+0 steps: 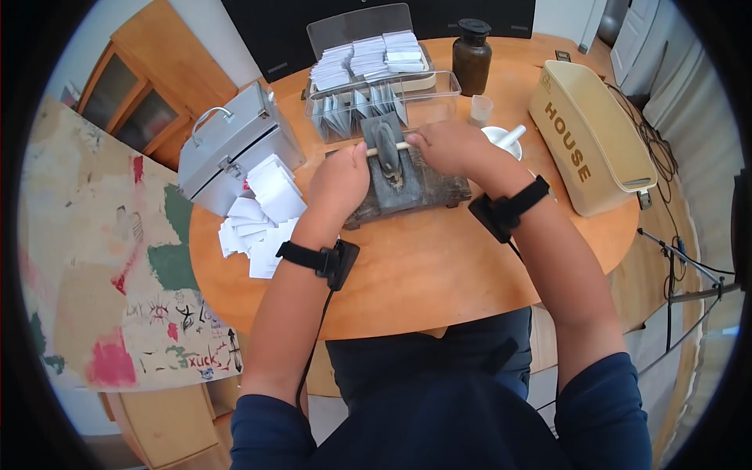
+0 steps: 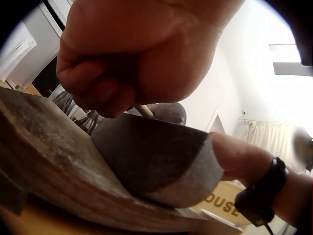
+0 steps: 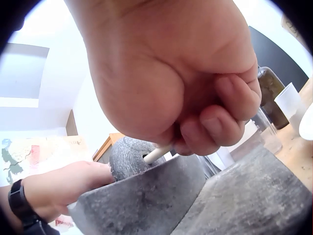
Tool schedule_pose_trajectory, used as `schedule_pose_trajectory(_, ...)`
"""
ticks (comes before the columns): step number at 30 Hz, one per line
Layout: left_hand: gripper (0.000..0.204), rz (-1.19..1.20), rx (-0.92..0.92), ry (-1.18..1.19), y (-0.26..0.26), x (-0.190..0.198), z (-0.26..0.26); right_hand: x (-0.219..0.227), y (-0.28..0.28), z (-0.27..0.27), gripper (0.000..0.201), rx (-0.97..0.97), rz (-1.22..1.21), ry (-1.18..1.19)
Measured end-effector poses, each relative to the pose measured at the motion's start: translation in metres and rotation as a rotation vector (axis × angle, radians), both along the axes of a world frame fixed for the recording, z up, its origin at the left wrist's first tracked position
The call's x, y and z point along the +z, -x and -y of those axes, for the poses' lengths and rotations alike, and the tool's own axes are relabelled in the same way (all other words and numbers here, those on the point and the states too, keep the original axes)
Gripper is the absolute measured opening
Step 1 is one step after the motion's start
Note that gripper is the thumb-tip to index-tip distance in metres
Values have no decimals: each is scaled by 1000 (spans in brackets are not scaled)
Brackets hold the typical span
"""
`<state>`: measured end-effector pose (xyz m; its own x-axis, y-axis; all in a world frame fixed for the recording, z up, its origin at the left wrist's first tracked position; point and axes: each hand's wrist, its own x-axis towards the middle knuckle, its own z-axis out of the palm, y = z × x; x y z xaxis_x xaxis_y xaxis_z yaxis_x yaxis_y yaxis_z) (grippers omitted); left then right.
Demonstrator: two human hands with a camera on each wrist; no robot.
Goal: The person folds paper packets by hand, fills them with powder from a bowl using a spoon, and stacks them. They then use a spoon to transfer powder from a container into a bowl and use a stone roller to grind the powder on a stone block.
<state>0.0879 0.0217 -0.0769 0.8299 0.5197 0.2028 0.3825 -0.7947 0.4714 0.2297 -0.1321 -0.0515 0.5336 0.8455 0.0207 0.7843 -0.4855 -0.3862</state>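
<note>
A grey stone grinding wheel [image 1: 388, 153] stands upright in the groove of a narrow stone trough [image 1: 398, 202]. Through its middle runs a pale wooden handle [image 3: 157, 154]. My left hand [image 1: 339, 178] grips the left end of this handle, its fingers curled under in the left wrist view. At the other end my right hand [image 1: 452, 149] holds the handle in the same way, fingers wrapped round it. Some tan material lies in the groove near the wheel. Beneath the trough sits a dark, worn base [image 1: 439, 189] on the table.
Left stand a silver metal case [image 1: 235, 145] and a pile of white paper packets [image 1: 262, 211]. Behind the trough is a clear bin [image 1: 431, 84] of packets. A brown jar [image 1: 471, 59], small cup [image 1: 481, 108], white mortar with pestle [image 1: 513, 138] and cream HOUSE box [image 1: 583, 141] stand right.
</note>
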Motion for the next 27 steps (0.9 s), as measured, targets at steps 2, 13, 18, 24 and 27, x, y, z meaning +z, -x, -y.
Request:
schedule_pose_trajectory(2,49,4,-20,-41,8,0,3,1,1,3,44,33,36,16)
schedule_pose_trajectory(13,47,30,-36,20,7,-4,-1,11,4,8,46,33,-14,40)
schedule_pose_trajectory(18,43,-12,-37,137,-4,3,-8,1,-2,-7,46,-36,-61,52)
schedule_pose_trajectory(24,45,-26,-22,131,1,-2,-6,-7,-3,-1,45,25,-41,37)
schedule_pose_trajectory(27,45,-39,-46,106,-5,1,-10,-3,-5,-5,44,4,-22,49)
